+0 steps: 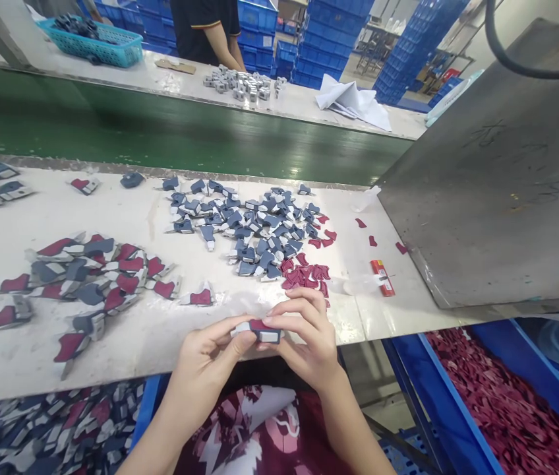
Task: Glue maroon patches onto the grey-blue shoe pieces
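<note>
1. Part, navy and light grey with a maroon inlay [258, 324], one specimen: held in both hands above the near edge of the surface [146, 353], maroon face upward.
2. Left hand [213, 356]: pinching the light grey end of the part between thumb and fingers.
3. Right hand [312, 340]: pinching the opposite end, forefinger on top at the maroon inlay; thumb partly hidden.
4. Navy-and-grey parts [244, 221], one large pile: middle of the surface, reaching toward its far edge.
5. Loose maroon pieces [306, 274], one heap: just beyond the right hand, touching the pile; a few stray pieces lie toward the right end.
6. Maroon-inlaid parts [128, 264], one scattered group: left half of the surface, some near the near edge.
7. Small red box [382, 278]: toward the right end of the surface, a translucent wrapper beside it.
8. Metal panel [501, 185]: standing at the right end, leaning outward.
9. Green strip [185, 132]: running along beyond the far edge.
10. Far ledge [299, 109]: bearing a turquoise basket [111, 54], small grey parts [247, 86] and a crumpled white sheet [351, 102]; another person's arm [221, 46] behind.
11. Blue bin [462, 396] of maroon pieces: below the near right corner.
</note>
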### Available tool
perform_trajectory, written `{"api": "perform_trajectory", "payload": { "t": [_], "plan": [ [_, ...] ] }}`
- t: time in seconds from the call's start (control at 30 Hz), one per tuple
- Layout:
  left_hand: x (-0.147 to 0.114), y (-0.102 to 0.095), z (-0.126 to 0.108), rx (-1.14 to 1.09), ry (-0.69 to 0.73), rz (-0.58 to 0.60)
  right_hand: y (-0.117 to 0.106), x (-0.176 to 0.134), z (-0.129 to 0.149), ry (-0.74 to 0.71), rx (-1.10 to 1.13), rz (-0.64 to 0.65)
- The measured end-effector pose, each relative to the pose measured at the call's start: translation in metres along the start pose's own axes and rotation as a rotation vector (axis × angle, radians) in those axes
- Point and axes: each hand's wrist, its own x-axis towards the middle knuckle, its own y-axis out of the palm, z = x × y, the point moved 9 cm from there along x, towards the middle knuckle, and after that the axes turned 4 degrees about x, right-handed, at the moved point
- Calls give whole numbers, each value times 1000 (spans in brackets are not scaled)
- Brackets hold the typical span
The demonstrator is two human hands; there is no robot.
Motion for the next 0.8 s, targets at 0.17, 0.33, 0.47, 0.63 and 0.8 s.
{"api": "perform_trajectory", "payload": {
  "t": [0.17,0.33,0.47,0.63,0.8],
  "plan": [
    [-1,11,0,-130,-58,137,5,-4,-2,30,-7,26],
    [0,10,4,-166,-91,158,7,-7,-1,2,-25,18],
    [0,2,6,-167,-135,61,5,-7,-4,13,33,-76],
    [-3,1,-1,-170,-159,-31,5,-6,-4,-8,47,-116],
    [1,3,0,-237,-200,18,4,-8,5,-166,-28,-132]
  ]
}}
